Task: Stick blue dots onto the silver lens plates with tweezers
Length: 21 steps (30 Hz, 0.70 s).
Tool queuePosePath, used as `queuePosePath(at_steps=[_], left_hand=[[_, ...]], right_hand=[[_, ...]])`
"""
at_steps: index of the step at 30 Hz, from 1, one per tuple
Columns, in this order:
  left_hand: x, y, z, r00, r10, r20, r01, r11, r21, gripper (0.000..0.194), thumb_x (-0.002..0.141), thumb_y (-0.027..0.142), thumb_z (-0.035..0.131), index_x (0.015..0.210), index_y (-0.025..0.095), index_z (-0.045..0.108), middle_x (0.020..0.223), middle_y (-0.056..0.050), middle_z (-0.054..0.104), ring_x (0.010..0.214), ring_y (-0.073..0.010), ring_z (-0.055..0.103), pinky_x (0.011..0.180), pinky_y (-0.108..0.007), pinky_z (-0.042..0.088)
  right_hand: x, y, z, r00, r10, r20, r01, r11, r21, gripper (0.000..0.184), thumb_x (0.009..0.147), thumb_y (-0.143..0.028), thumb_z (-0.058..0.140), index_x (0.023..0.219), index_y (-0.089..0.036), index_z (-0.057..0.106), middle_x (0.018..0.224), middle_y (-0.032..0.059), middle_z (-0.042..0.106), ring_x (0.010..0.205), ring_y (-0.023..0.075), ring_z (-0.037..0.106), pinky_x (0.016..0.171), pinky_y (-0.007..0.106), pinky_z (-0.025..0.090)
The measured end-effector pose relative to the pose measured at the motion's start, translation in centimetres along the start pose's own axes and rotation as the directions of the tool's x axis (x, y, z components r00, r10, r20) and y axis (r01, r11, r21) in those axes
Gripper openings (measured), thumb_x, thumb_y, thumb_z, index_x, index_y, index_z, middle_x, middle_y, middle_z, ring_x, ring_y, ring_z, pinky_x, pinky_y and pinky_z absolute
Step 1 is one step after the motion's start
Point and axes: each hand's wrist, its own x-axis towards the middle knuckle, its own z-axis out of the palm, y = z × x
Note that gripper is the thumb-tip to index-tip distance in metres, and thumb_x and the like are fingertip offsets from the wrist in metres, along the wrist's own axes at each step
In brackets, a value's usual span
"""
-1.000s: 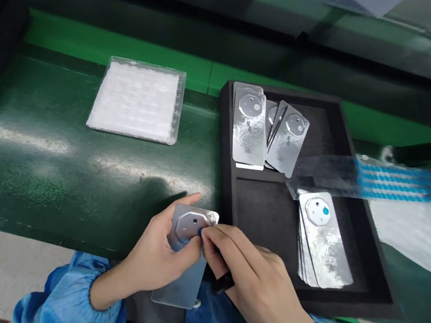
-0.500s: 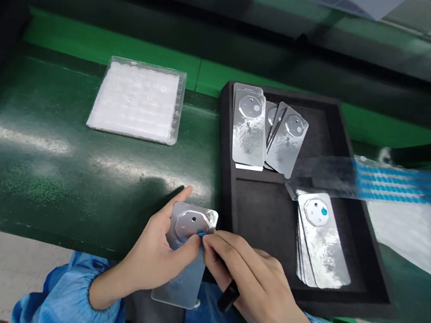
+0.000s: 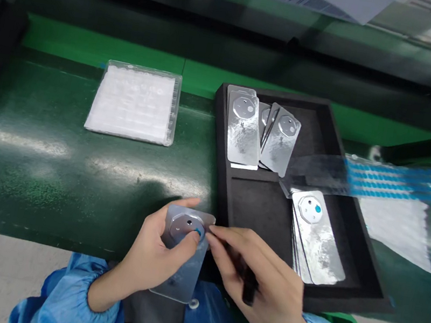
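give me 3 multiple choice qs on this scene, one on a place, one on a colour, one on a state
1. Where does the stack of silver metal plates lie?
A) on the green bench
B) in the lower right of the black foam tray
C) inside the clear plastic tray

2. What colour is the round mark in the octagonal recess of the stack's top plate?
A) red
B) yellow
C) blue

3. What state is the lone silver metal plate in?
A) gripped in the left hand, with the right fingertips at its recess
B) lying in the black foam tray
C) lying on the clear plastic tray

1 B: the stack rests on the tray's foam.
2 C: the mark shows blue.
3 A: the left thumb crosses the plate, and the right fingertips meet it.
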Motion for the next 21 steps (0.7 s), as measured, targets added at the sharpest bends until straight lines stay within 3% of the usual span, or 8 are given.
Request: queuePosePath(at_steps=[3,5,11,15,21], left_hand=[[0.1,0.4,0.2,0.999,-0.045,0.008,0.045,0.996,-0.075,0.015,0.082,0.019,0.074,0.097,0.017,0.073,0.082,-0.005,0.082,0.070,-0.0191,0.077,0.064,-0.026,0.061],[0.1,0.6,0.2,0.997,-0.065,0.034,0.069,0.988,-0.140,0.007,0.082,0.019,0.073,0.088,0.017,0.071,0.076,-0.004,0.081,0.069,-0.0203,0.078,0.063,-0.026,0.061],[0.3,1.0,0.1,0.994,-0.084,0.071,0.099,0.968,-0.231,0.007,0.084,0.021,0.074,0.088,0.018,0.069,0.076,-0.003,0.081,0.062,-0.0178,0.078,0.060,-0.025,0.062],[0.3,1.2,-0.1,0.993,-0.072,0.098,0.095,0.962,-0.257,0.015,0.081,0.018,0.076,0.093,0.018,0.069,0.076,-0.003,0.081,0.069,-0.0204,0.080,0.065,-0.028,0.064],[0.3,0.9,-0.4,0.998,-0.042,0.041,0.049,0.980,-0.192,0.016,0.084,0.026,0.076,0.096,0.017,0.071,0.074,-0.003,0.079,0.066,-0.0185,0.075,0.061,-0.026,0.060]], right_hand=[[0.1,-0.7,-1.0,0.998,0.030,-0.061,-0.029,0.999,0.018,0.026,0.098,-0.004,0.056,0.115,-0.021,0.068,0.086,0.0025,0.073,0.069,0.0138,0.072,0.063,0.021,0.060],[0.0,-1.1,-1.6,0.998,0.034,-0.062,-0.034,0.999,0.014,0.027,0.098,-0.004,0.052,0.113,-0.020,0.068,0.085,0.0030,0.072,0.071,0.0144,0.073,0.065,0.021,0.061],[-0.5,-1.4,-1.6,0.999,0.025,-0.030,-0.024,0.999,0.041,0.022,0.101,-0.007,0.053,0.112,-0.019,0.067,0.088,0.0048,0.074,0.073,0.0143,0.074,0.064,0.019,0.061],[-0.9,-1.3,-1.1,1.000,0.017,-0.023,-0.016,0.999,0.039,0.021,0.103,-0.009,0.053,0.114,-0.020,0.067,0.088,0.0056,0.074,0.073,0.0153,0.074,0.061,0.022,0.061],[-1.0,-1.6,-0.5,1.000,0.002,-0.017,-0.002,1.000,-0.007,0.019,0.102,-0.008,0.060,0.115,-0.019,0.068,0.091,0.0041,0.076,0.072,0.0138,0.075,0.061,0.022,0.061]])
